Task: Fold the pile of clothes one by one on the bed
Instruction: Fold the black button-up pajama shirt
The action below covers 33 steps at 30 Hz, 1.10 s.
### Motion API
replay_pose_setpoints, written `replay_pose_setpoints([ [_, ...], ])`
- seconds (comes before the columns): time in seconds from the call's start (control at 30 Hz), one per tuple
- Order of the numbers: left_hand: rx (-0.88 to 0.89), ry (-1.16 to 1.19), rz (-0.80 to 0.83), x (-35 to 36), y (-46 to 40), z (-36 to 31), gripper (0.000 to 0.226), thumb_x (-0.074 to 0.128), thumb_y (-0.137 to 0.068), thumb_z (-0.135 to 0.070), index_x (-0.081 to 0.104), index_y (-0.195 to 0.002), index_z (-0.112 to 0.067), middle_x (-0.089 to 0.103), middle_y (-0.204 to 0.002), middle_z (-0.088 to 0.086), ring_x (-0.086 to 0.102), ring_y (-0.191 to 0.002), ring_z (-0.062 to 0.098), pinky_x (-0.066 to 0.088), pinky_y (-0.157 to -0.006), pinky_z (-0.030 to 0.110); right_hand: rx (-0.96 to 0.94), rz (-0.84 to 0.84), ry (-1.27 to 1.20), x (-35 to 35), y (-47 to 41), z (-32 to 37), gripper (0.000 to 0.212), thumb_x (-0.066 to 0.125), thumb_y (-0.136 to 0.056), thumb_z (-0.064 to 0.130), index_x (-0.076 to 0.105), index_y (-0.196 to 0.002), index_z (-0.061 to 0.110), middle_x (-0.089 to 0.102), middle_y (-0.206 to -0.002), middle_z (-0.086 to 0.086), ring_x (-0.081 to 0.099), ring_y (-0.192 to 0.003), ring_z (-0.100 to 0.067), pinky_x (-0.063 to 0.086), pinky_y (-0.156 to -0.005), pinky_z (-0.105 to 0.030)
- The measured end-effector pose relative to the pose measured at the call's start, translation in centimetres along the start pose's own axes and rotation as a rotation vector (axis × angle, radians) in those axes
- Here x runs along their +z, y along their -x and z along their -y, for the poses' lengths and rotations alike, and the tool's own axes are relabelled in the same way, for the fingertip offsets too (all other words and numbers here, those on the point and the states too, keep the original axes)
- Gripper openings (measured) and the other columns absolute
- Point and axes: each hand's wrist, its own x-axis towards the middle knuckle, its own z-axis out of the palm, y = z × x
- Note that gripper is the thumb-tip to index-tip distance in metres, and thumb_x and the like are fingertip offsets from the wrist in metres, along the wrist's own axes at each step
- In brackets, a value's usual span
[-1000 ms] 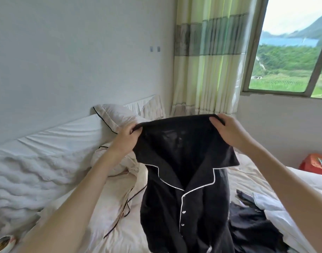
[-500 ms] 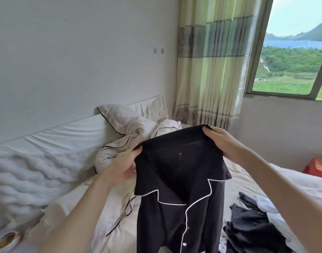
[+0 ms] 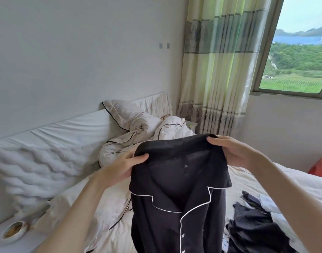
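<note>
A black pyjama shirt (image 3: 176,214) with white piping and white buttons hangs upright in front of me above the bed (image 3: 109,216). My left hand (image 3: 125,167) pinches its left shoulder at the collar. My right hand (image 3: 231,152) grips the right shoulder at the same height. The shirt's front faces me, collar open; its lower part runs out of the frame. More dark and pale clothes (image 3: 256,227) lie heaped on the bed at the lower right.
Crumpled cream pillows and bedding with black piping (image 3: 138,132) lie by the padded white headboard (image 3: 47,143). A small bowl (image 3: 12,232) sits at the lower left. A curtain (image 3: 220,70) and window (image 3: 298,57) stand behind; a red object (image 3: 320,167) is at the right edge.
Both hands have lowered the shirt and kept hold of its shoulders. The pillows behind it have come into view as the shirt dropped.
</note>
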Motion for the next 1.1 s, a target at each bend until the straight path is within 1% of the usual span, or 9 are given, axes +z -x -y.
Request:
replay_pose_setpoints([
  [0.27,0.289,-0.049,-0.474,0.5,-1.5,0.2,0.036,0.044,-0.099,-0.013,0.070,-0.105,-0.037,0.059,-0.130,-0.006,0.049,-0.127,0.014,0.037,-0.108,0.036,-0.171,0.291,-0.238,-0.6,0.1,-1.1,0.047,0.052,-0.079,0.007,0.065,-0.121,0.024,0.061,-0.129,-0.006,0.063,-0.109,-0.027,0.054,-0.082,-0.042],
  [0.37,0.284,-0.058,-0.577,0.6,-1.9,-0.4,0.035,0.045,-0.097,-0.014,0.073,-0.091,-0.035,0.070,-0.108,-0.006,0.060,-0.109,0.015,0.045,-0.094,0.033,-0.185,0.415,-0.198,-0.2,0.1,-1.0,0.052,0.046,-0.081,-0.005,0.064,-0.124,0.018,0.062,-0.126,-0.009,0.062,-0.111,-0.027,0.051,-0.090,-0.042],
  [0.5,0.036,-0.026,-0.654,0.0,-2.3,-0.8,0.021,0.052,-0.092,-0.026,0.073,-0.095,-0.026,0.074,-0.092,-0.003,0.067,-0.088,0.013,0.049,-0.070,0.029,-0.174,0.492,-0.111,0.2,0.1,-1.0,0.045,0.052,-0.085,-0.007,0.059,-0.127,0.006,0.063,-0.122,-0.014,0.062,-0.110,-0.027,0.049,-0.094,-0.040],
  [0.63,-0.089,-0.025,-0.556,0.1,-2.2,-0.7,0.029,0.053,-0.092,-0.024,0.078,-0.077,-0.022,0.074,-0.083,0.000,0.070,-0.074,0.012,0.049,-0.066,0.028,-0.205,0.115,0.079,0.7,-0.5,-1.7,0.023,0.065,-0.082,0.010,0.073,-0.103,0.008,0.071,-0.102,-0.013,0.069,-0.093,-0.024,0.055,-0.079,-0.030],
  [0.7,-0.092,-0.055,-0.365,0.4,-1.7,-0.6,0.022,0.053,-0.094,-0.021,0.074,-0.099,-0.022,0.074,-0.096,0.000,0.070,-0.086,0.010,0.052,-0.070,0.027,-0.252,-0.160,0.244,0.7,-1.1,-2.3,0.012,0.066,-0.082,0.015,0.077,-0.088,0.013,0.071,-0.092,-0.011,0.067,-0.082,-0.022,0.054,-0.076,-0.030],
  [0.77,-0.149,-0.092,-0.082,0.6,-0.7,-0.6,0.040,0.061,-0.085,-0.019,0.058,-0.124,-0.029,0.068,-0.118,0.000,0.064,-0.107,0.014,0.052,-0.086,0.031,-0.288,-0.360,0.439,0.7,-1.6,-2.6,0.014,0.064,-0.088,0.016,0.074,-0.079,0.019,0.067,-0.081,-0.010,0.062,-0.073,-0.019,0.051,-0.073,-0.032],
  [0.9,-0.165,0.008,0.279,1.0,0.6,-0.9,0.080,0.049,-0.074,0.008,0.035,-0.140,-0.034,0.055,-0.133,0.011,0.052,-0.119,0.028,0.047,-0.097,0.035,-0.296,-0.465,0.525,1.0,-1.7,-2.2,0.019,0.059,-0.093,0.021,0.069,-0.077,0.023,0.064,-0.066,0.003,0.057,-0.061,-0.010,0.047,-0.056,-0.019],
  [1.0,-0.038,-0.118,0.209,1.8,0.7,-1.0,0.055,0.053,-0.087,0.008,0.051,-0.131,-0.025,0.064,-0.123,0.001,0.060,-0.111,0.014,0.049,-0.087,0.023,-0.290,-0.434,0.434,1.0,-1.8,-1.7,0.014,0.057,-0.094,0.020,0.068,-0.086,0.020,0.067,-0.078,-0.002,0.061,-0.071,-0.013,0.050,-0.070,-0.029],
  [1.1,0.109,-0.373,-0.116,2.1,0.1,-1.0,0.030,0.061,-0.089,-0.004,0.073,-0.094,-0.032,0.072,-0.095,-0.010,0.064,-0.092,0.002,0.049,-0.078,0.014,-0.320,-0.377,0.384,1.2,-1.6,-1.5,0.012,0.056,-0.095,0.018,0.067,-0.090,0.019,0.071,-0.075,0.004,0.066,-0.068,-0.008,0.054,-0.066,-0.022],
])
